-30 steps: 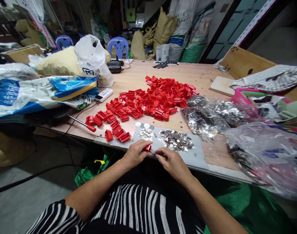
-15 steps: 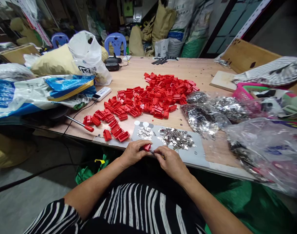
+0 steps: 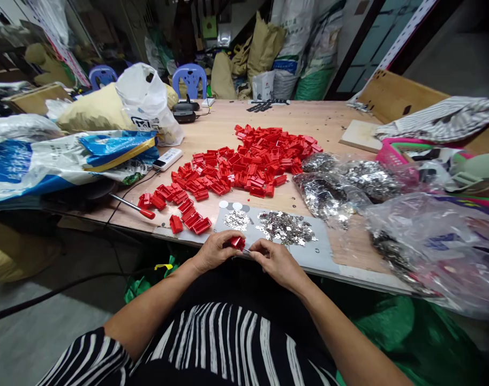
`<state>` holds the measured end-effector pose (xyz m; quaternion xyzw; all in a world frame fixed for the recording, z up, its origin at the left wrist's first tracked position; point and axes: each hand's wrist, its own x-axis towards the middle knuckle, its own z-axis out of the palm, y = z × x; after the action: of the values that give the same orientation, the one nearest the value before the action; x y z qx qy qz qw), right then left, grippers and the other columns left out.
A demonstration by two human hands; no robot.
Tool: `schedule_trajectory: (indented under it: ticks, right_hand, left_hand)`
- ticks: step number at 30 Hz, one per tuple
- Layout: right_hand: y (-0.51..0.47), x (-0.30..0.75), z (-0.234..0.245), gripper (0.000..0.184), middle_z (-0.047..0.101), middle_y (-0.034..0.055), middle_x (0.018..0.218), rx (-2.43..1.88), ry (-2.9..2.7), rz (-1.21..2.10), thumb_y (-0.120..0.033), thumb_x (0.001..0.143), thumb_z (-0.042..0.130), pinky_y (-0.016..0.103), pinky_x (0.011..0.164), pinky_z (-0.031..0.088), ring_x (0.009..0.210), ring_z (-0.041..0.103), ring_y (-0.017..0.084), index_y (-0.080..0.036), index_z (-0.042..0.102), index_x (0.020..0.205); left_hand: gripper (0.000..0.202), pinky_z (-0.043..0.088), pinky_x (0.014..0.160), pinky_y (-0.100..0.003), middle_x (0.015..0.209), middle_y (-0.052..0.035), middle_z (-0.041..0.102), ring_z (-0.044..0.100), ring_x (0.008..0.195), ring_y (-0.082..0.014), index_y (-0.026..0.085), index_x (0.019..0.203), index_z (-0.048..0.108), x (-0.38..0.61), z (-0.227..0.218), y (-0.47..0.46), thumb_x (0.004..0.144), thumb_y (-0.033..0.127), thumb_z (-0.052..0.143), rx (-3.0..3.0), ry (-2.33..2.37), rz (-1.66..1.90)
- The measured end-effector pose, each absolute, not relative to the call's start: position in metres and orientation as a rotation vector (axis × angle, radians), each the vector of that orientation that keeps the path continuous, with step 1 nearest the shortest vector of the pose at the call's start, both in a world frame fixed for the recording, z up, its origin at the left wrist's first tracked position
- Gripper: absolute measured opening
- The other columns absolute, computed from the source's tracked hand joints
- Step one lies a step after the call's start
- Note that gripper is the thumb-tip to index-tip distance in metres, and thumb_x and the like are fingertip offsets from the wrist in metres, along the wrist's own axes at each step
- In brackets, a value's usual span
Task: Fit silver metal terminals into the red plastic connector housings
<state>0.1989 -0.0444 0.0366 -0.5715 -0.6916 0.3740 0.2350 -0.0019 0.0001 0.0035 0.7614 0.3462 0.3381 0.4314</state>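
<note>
My left hand (image 3: 215, 250) is closed on a small red plastic piece (image 3: 238, 242) at the table's near edge. My right hand (image 3: 273, 259) is pinched beside it, its fingertips at a thin metal bit that touches the red piece. Just beyond my hands a grey sheet (image 3: 320, 252) carries two heaps of small shiny metal parts (image 3: 285, 228). A large spread of red plastic pieces (image 3: 252, 163) covers the middle of the wooden table (image 3: 224, 128).
Clear bags of metal parts (image 3: 332, 187) lie to the right, with a pink basket (image 3: 392, 155) behind. On the left are a red-handled screwdriver (image 3: 134, 205), a white remote (image 3: 167, 158), blue and white sacks (image 3: 67, 155) and a white plastic bag (image 3: 145, 102). Blue chairs and sacks stand at the back.
Both hands stay together at the red piece, with only small finger movement. The camera view has shifted slightly.
</note>
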Motion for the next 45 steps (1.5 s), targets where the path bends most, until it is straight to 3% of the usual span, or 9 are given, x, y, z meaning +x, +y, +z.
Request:
schedule_trajectory:
  ticks: [18, 25, 28, 31, 35, 38, 41, 45]
  right_hand:
    - [-0.041, 0.184, 0.037, 0.011, 0.067, 0.003, 0.081, -1.732, -2.027, 0.831, -0.022, 0.083, 0.05, 0.028, 0.067, 0.04, 0.076, 0.06, 0.019, -0.021, 0.059, 0.076]
    - [-0.049, 0.188, 0.031, 0.017, 0.063, 0.0059, 0.093, -1.571, -2.156, 0.732, -0.02, 0.089, 0.043, 0.031, 0.075, 0.043, 0.085, 0.06, 0.02, -0.021, 0.058, 0.096]
    - [-0.053, 0.194, 0.031, 0.022, 0.062, 0.0061, 0.101, -1.405, -2.042, 0.752, -0.026, 0.094, 0.038, 0.031, 0.08, 0.044, 0.092, 0.059, 0.019, -0.022, 0.056, 0.105]
    - [-0.055, 0.199, 0.036, 0.024, 0.062, 0.0038, 0.092, -1.36, -1.912, 0.843, -0.032, 0.096, 0.035, 0.028, 0.071, 0.045, 0.074, 0.058, 0.016, -0.023, 0.051, 0.111]
    - [-0.058, 0.197, 0.048, 0.032, 0.058, -0.0015, 0.074, -1.298, -1.92, 0.989, -0.032, 0.098, 0.034, 0.027, 0.066, 0.044, 0.062, 0.053, 0.014, -0.023, 0.042, 0.127]
    - [-0.059, 0.193, 0.057, 0.044, 0.052, -0.0045, 0.064, -1.273, -1.956, 1.017, -0.034, 0.098, 0.036, 0.026, 0.066, 0.043, 0.061, 0.052, 0.014, -0.022, 0.034, 0.14]
    - [-0.058, 0.191, 0.064, 0.045, 0.052, -0.0046, 0.061, -1.283, -2.002, 1.023, -0.035, 0.097, 0.037, 0.025, 0.062, 0.042, 0.058, 0.051, 0.013, -0.021, 0.039, 0.14]
    - [-0.056, 0.192, 0.069, 0.043, 0.056, -0.0035, 0.062, -1.285, -2.055, 0.996, -0.038, 0.096, 0.039, 0.026, 0.063, 0.043, 0.06, 0.055, 0.015, -0.023, 0.045, 0.137]
  left_hand:
    - [0.038, 0.048, 0.087, -0.032, 0.107, -0.0083, 0.069, 0.064, 0.097, -0.0202, 0.021, 0.114, 0.063, 0.006, 0.0, 0.001, 0.077, 0.028, 0.07, 2.02, 0.818, 0.857]
    - [0.028, 0.046, 0.082, -0.03, 0.093, -0.0044, 0.067, 0.061, 0.087, -0.0186, 0.019, 0.099, 0.065, 0.01, 0.009, -0.007, 0.072, 0.025, 0.073, 1.951, 0.941, 0.881]
    - [0.028, 0.045, 0.078, -0.028, 0.085, -0.0005, 0.063, 0.058, 0.08, -0.0156, 0.02, 0.092, 0.062, 0.008, 0.016, -0.014, 0.068, 0.027, 0.076, 1.674, 1.031, 1.01]
    - [0.03, 0.046, 0.079, -0.027, 0.084, 0.0012, 0.063, 0.061, 0.078, -0.013, 0.02, 0.097, 0.057, 0.007, 0.026, -0.021, 0.073, 0.029, 0.072, 1.131, 0.93, 1.099]
    - [0.019, 0.047, 0.088, -0.033, 0.079, -0.0032, 0.068, 0.068, 0.084, -0.018, 0.016, 0.079, 0.054, 0.009, 0.038, -0.027, 0.078, 0.027, 0.069, 0.552, 0.666, 1.0]
    - [0.013, 0.049, 0.088, -0.037, 0.081, -0.0095, 0.072, 0.07, 0.08, -0.0206, 0.012, 0.084, 0.058, 0.012, 0.042, -0.03, 0.084, 0.024, 0.063, 0.348, 0.608, 0.909]
    - [0.019, 0.051, 0.086, -0.036, 0.081, -0.0114, 0.072, 0.071, 0.077, -0.0194, 0.007, 0.092, 0.062, 0.015, 0.045, -0.032, 0.091, 0.023, 0.051, 0.212, 0.599, 0.855]
    - [0.026, 0.052, 0.086, -0.037, 0.079, -0.01, 0.072, 0.07, 0.076, -0.0189, 0.007, 0.088, 0.063, 0.015, 0.049, -0.033, 0.095, 0.023, 0.044, 0.108, 0.61, 0.84]
